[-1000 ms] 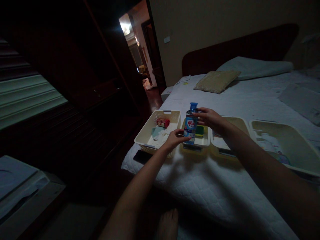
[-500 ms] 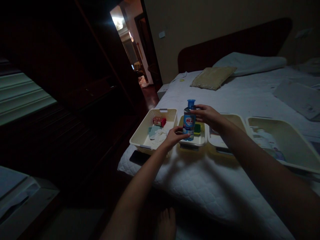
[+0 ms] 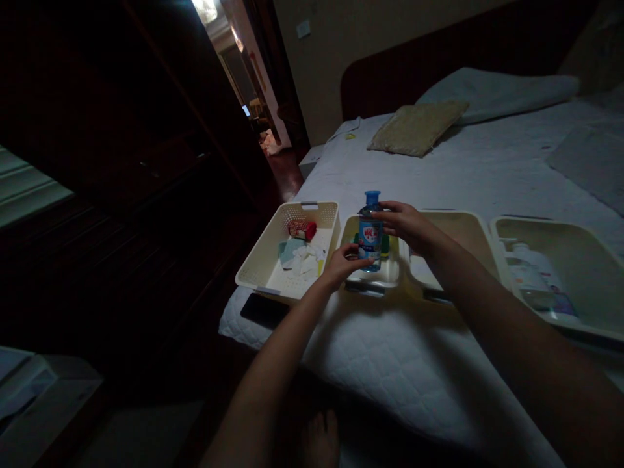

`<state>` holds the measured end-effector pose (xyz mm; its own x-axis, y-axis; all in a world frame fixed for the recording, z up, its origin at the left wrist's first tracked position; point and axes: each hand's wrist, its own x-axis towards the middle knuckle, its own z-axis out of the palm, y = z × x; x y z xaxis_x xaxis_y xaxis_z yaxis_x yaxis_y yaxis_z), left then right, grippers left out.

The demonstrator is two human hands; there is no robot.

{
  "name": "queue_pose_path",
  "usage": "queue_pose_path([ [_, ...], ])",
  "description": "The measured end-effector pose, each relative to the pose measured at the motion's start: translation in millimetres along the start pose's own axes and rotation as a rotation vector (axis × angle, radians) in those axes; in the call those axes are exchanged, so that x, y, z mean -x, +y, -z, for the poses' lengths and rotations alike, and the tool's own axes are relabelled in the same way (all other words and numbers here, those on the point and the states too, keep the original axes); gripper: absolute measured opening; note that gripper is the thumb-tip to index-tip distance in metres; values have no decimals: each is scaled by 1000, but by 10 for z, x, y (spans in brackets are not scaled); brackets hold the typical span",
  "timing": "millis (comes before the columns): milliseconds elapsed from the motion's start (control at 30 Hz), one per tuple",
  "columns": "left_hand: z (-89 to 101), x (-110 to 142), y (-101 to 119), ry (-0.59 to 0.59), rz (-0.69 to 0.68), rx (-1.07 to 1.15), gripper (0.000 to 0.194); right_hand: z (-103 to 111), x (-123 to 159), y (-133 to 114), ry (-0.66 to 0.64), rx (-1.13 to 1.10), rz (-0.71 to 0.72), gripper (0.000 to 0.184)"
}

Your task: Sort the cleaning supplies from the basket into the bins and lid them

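Note:
A blue bottle of dish soap point(image 3: 370, 235) with a blue cap is held upright between both hands. My left hand point(image 3: 342, 265) grips its lower part from the left. Higher up on the right side, my right hand point(image 3: 403, 224) has its fingers on the bottle's shoulder. Behind and below the bottle is a small cream basket point(image 3: 345, 237), with a green and yellow sponge point(image 3: 385, 247) partly hidden in it. To the left stands a larger cream basket point(image 3: 248, 263) containing a red-wrapped roll point(image 3: 302, 229), a pale green cloth point(image 3: 291, 251) and crumpled white pieces point(image 3: 308, 261).
On the right are another cream basket point(image 3: 480, 224), partly behind my right arm, and one point(image 3: 592, 266) with white bottles point(image 3: 531, 270) lying inside. A black phone point(image 3: 264, 311) rests on the white bed point(image 3: 380, 335) near its edge. Farther back lies a beige cushion point(image 3: 418, 129).
The view has shifted slightly, so the baskets and bed sit somewhat differently in the picture. Both hands keep their hold on the bottle, which stays upright.

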<state>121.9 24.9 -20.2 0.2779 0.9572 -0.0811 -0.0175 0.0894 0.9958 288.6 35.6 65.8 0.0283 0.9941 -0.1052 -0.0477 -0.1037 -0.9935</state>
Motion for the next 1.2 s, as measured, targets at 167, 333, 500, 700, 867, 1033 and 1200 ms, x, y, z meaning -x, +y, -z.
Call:
queue_pose_path([
  [167,-21,-123,-46,15,83,-7,53,44,-187,169,5,5,-18,35],
  [333,-60,-271,-89,16,109,-57,47,99,-291,273,9,18,-6,31],
  [500,-123,-395,-123,20,165,-110,47,159,-406,396,11,31,-11,28],
  [700,-196,-440,-123,31,213,-175,42,187,-453,461,-52,96,-24,32],
  [867,-180,-481,-199,70,218,-208,43,200,-527,513,-67,103,-21,37],
  [1033,-161,-490,-268,27,278,-225,35,196,-622,633,-49,152,-51,36],
  [1200,-166,-454,-273,-40,363,-328,21,204,-726,757,-66,297,-18,15],
])
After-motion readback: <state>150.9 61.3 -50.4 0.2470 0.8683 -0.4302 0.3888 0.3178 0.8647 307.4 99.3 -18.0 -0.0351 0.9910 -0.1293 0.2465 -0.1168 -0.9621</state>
